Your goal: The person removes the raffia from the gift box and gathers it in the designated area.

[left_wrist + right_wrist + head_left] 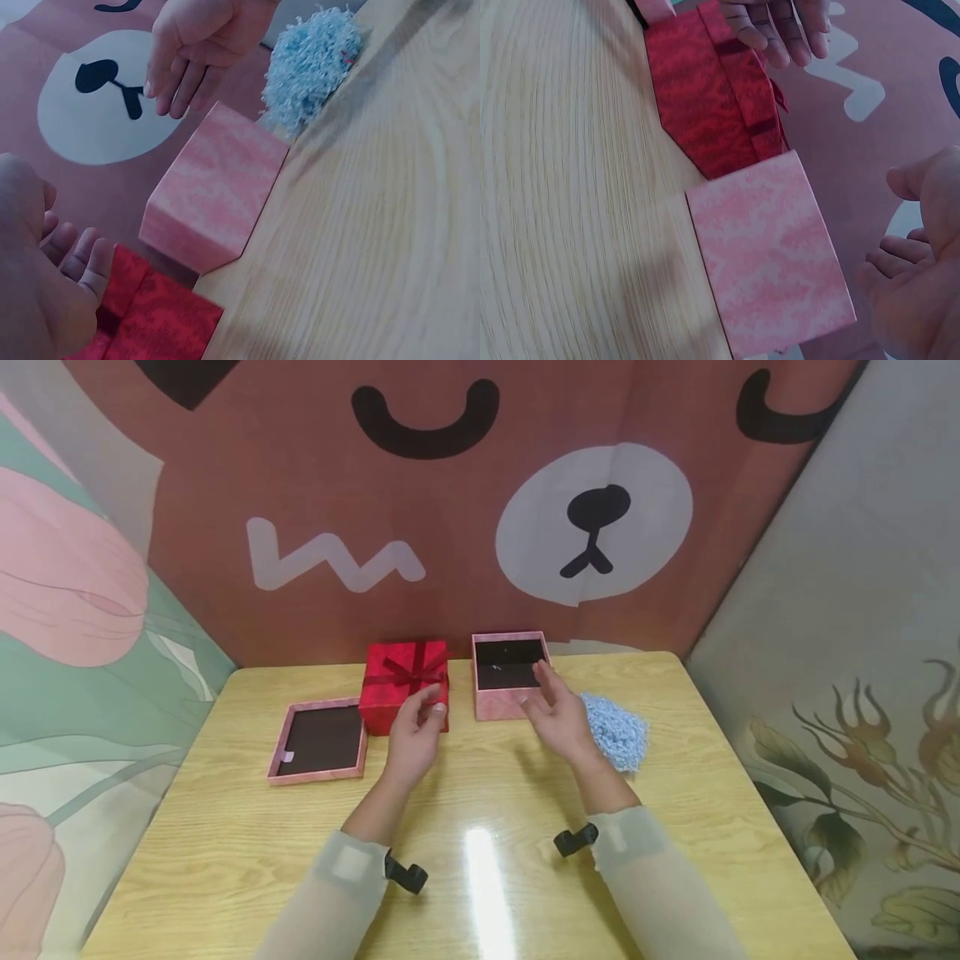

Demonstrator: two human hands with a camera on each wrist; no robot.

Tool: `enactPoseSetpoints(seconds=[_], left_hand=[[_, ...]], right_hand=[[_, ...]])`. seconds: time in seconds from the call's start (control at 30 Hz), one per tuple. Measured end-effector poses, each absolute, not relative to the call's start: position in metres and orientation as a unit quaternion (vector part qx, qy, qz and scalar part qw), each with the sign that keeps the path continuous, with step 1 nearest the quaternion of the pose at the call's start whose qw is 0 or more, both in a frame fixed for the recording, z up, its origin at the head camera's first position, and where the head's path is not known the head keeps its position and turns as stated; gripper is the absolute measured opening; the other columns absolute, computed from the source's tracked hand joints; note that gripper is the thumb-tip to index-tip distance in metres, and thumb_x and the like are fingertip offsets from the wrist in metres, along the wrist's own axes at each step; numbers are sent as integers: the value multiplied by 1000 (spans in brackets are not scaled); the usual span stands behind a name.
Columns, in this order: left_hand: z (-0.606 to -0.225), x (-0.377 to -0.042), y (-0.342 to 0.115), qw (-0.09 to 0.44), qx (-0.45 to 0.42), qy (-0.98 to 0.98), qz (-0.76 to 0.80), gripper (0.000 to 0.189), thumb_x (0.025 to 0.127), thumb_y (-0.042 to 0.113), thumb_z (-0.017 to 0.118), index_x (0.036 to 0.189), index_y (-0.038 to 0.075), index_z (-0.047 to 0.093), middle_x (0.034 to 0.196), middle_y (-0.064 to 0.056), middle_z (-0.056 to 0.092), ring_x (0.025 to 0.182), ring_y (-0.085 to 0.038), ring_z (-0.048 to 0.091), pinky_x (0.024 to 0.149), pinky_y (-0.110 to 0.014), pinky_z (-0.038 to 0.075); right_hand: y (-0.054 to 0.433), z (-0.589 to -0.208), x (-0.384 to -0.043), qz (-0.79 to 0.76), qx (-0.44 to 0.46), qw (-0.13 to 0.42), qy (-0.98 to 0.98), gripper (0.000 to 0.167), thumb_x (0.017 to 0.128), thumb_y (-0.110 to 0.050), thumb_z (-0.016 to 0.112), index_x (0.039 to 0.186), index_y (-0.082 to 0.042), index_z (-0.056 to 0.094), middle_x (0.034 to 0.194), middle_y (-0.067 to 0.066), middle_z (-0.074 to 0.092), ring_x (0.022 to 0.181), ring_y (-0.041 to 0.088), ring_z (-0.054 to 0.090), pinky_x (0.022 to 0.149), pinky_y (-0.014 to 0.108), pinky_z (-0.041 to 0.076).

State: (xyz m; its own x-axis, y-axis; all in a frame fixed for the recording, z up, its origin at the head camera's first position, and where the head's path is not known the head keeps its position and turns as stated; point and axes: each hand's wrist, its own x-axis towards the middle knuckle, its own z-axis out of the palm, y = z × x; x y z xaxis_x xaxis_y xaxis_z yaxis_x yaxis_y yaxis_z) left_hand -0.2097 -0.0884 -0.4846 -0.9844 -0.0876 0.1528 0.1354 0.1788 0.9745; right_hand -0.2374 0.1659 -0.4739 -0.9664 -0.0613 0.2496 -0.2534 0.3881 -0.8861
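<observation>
My left hand point(416, 735) hovers in front of a red gift box point(382, 714) topped with a dark red ribbon bow point(411, 671). Its fingers are loosely bent with nothing in them. Over the front right corner of an open pink box point(498, 703) with a black inside is my right hand point(561, 718), fingers spread and bare. In the left wrist view, the pink box point(217, 180) stands between both hands. The right wrist view has the right hand point(919, 277) beside the pink box point(772, 255), with the red box point(697, 90) behind it.
A pink box lid point(318, 773), dark inside, lies hollow side up left of the red box. Fluffy light blue yarn-like material point(618, 735) sits right of the right hand. The wooden table point(247, 860) meets a wall point(322, 618) printed with a bear face.
</observation>
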Motion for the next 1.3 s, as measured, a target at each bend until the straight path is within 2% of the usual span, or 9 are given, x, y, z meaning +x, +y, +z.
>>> enactPoseSetpoints(seconds=[0.13, 0.3, 0.4, 0.57, 0.73, 0.93, 1.0, 1.1, 1.3], left_hand=[[-483, -207, -103, 102, -7, -756, -647, 38, 105, 17, 61, 142, 9, 60, 134, -8, 63, 116, -24, 59, 93, -29, 54], [-483, -207, -121, 124, 5, -757, -641, 38, 105, 18, 62, 142, 9, 60, 133, -9, 63, 114, -22, 58, 86, -19, 52], [-484, -207, -130, 134, 7, -757, -640, 38, 106, 18, 62, 142, 7, 59, 132, -9, 62, 114, -22, 57, 88, -24, 50], [-484, -206, -145, 154, 24, -762, -629, 37, 105, 16, 62, 141, 6, 60, 130, -10, 61, 112, -20, 55, 88, -31, 46], [-488, -208, -159, 183, 39, -763, -618, 36, 103, 12, 64, 139, 6, 62, 128, -12, 60, 107, -19, 55, 89, -29, 45], [-490, -210, -169, 204, 58, -782, -587, 37, 100, 12, 67, 136, 6, 64, 126, -14, 57, 106, -22, 57, 86, -27, 47], [-490, -211, -171, 206, 64, -786, -579, 38, 99, 12, 67, 136, 5, 64, 126, -15, 55, 107, -25, 58, 88, -30, 48], [-492, -213, -175, 202, 72, -791, -573, 40, 98, 12, 67, 137, 5, 62, 128, -17, 50, 113, -28, 57, 97, -37, 49], [-495, -216, -183, 185, 75, -786, -585, 43, 97, 10, 67, 139, 5, 59, 138, -21, 46, 126, -32, 53, 112, -48, 46]], right_hand=[[156, -473, -234, 577, 106, 76, -806, 71, 98, -2, 67, 161, -3, 34, 158, 15, 47, 141, 35, 49, 111, 38, 47], [144, -473, -234, 594, 122, 86, -791, 67, 96, 0, 69, 156, 1, 40, 151, 19, 54, 137, 37, 54, 110, 41, 49], [137, -469, -232, 603, 133, 86, -782, 66, 95, 4, 69, 155, 6, 40, 148, 25, 54, 136, 42, 53, 110, 47, 48], [127, -474, -235, 596, 147, 79, -785, 65, 94, 4, 70, 153, 6, 42, 146, 23, 57, 135, 38, 55, 110, 44, 49], [119, -485, -239, 568, 150, 79, -805, 67, 93, -4, 74, 153, 2, 45, 145, 17, 60, 130, 33, 61, 107, 39, 51], [108, -488, -239, 556, 155, 72, -814, 67, 94, -10, 77, 153, 0, 46, 144, 15, 61, 128, 30, 63, 107, 38, 52], [105, -487, -238, 553, 157, 68, -815, 68, 94, -12, 77, 153, 0, 46, 144, 16, 61, 128, 31, 63, 107, 39, 51], [100, -486, -239, 549, 163, 66, -817, 68, 94, -14, 78, 153, -1, 46, 145, 17, 61, 129, 31, 62, 108, 39, 51], [88, -488, -241, 546, 176, 54, -818, 68, 94, -16, 78, 153, -3, 47, 145, 18, 60, 133, 27, 59, 108, 37, 51]])
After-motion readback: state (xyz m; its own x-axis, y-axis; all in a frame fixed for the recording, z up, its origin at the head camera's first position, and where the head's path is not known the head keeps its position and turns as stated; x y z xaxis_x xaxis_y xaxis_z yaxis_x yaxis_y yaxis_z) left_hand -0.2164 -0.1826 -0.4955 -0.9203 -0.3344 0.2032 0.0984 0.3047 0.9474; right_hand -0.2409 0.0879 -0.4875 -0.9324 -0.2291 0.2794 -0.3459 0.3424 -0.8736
